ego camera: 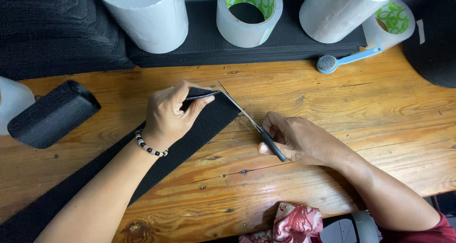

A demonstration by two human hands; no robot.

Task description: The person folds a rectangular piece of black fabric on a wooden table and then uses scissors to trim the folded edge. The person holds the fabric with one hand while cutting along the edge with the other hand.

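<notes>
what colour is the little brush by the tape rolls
The brush has a light blue handle and a grey bristle head, seen in the head view.

Soft, even light falls from above and slightly behind the camera, bright enough that the wooden surface (332,176) shows its grain with a mild sheen and no harsh glare. Shadows are short and faint, lying close under the left hand (171,114) and right hand (294,141), while the black fabric stack (57,29) at the top swallows detail into near-uniform dark. Focus is sharp across the middle, the white rolls (147,15) bulge a little with wide-angle distortion at the upper edge, and nothing shows motion blur
</notes>
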